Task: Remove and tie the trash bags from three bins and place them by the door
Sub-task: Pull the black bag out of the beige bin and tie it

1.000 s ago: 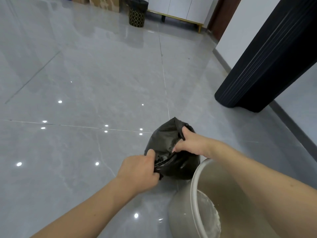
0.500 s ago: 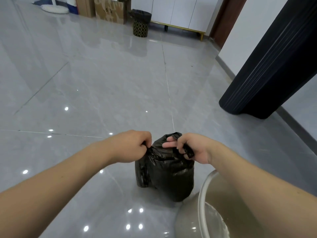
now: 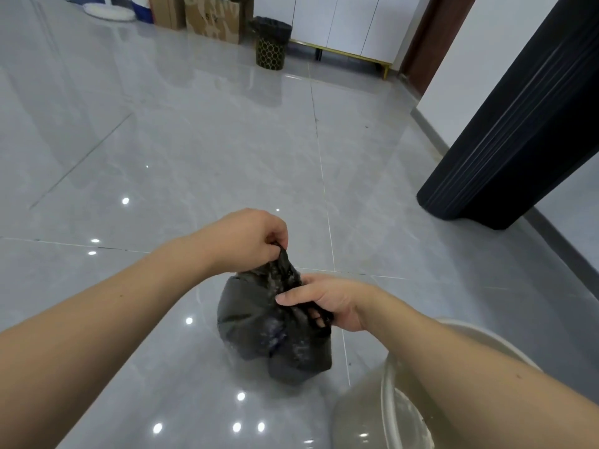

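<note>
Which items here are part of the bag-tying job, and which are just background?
Job:
black trash bag, on the floor
left hand, gripping its gathered top
right hand, grip on its neck
beige bin
patterned bin, still lined

Background:
cardboard boxes
white cabinet

Crinkled black plastic bag [image 3: 259, 322] on glossy grey tiled floor [image 3: 201, 150].

The fingertips of the left hand [image 3: 249, 238] are buried in the gathered neck of the black trash bag [image 3: 272, 332], and part of that neck is covered by the right hand [image 3: 327, 303]. The pale bin [image 3: 389, 400] under the right forearm is cut off by the lower edge. The bag's contents cannot be seen.
</note>
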A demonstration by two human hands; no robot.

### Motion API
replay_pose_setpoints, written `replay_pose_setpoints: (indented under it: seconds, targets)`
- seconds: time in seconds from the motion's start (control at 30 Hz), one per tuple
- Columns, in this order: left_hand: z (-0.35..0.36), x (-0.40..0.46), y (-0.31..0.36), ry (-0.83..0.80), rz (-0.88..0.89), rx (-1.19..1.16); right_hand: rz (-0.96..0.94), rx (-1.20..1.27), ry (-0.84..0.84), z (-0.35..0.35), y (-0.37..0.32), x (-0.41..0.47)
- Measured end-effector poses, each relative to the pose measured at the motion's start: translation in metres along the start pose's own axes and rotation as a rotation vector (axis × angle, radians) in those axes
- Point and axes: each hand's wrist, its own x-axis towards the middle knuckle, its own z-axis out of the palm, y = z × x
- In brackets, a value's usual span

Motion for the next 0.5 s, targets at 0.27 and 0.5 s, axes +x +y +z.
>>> replay_pose_setpoints:
  seconds: [0.27, 0.5]
  targets:
    - [0.036, 0.001, -0.007, -0.087, -0.189, -0.382, 0.131, -0.244, 0.029, -0.009, -0.004, -0.013]
    - [0.097, -0.008, -0.003, -0.003, -0.502, -1.048, -0.152, -1.058, 0.389, -0.009, 0.007, -0.014]
